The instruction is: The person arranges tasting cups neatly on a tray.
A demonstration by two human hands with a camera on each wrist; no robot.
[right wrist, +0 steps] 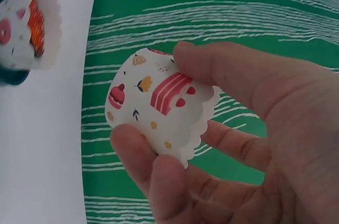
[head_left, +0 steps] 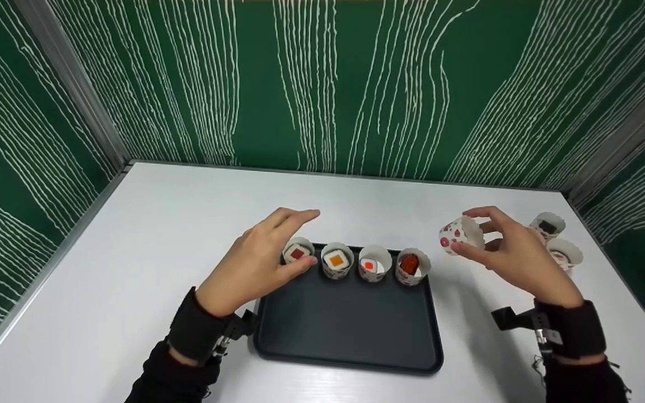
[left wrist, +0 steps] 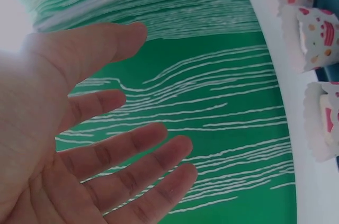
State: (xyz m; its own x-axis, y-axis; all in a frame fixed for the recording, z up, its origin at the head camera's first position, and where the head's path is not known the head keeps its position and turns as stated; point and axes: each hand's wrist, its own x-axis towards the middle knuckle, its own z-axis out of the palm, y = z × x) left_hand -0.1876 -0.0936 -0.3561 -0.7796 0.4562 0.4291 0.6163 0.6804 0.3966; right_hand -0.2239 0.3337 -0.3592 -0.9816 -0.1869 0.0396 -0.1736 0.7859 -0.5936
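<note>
My right hand [head_left: 515,252] holds a printed paper baking cup [right wrist: 159,99] between thumb and fingers, tilted in the air right of the tray. Cake and flower pictures cover its side, and its rim is scalloped. My left hand [head_left: 255,257] hovers over the tray's far left corner with nothing in it, fingers extended and thumb apart. Four-sided and dark, the tray [head_left: 350,324] bears a row of similar cups along its far edge. From left, these hold a piece with a red square [head_left: 297,253], one with an orange square [head_left: 336,259], one with an orange-red spot [head_left: 368,265], and a red-orange piece [head_left: 410,263].
Beyond my right hand, more paper cups stand on the white table [head_left: 188,201], one with a dark square piece [head_left: 547,226] and another cup [head_left: 566,253] nearer me. Green panels [head_left: 356,84] with white wavy lines close off the back and sides.
</note>
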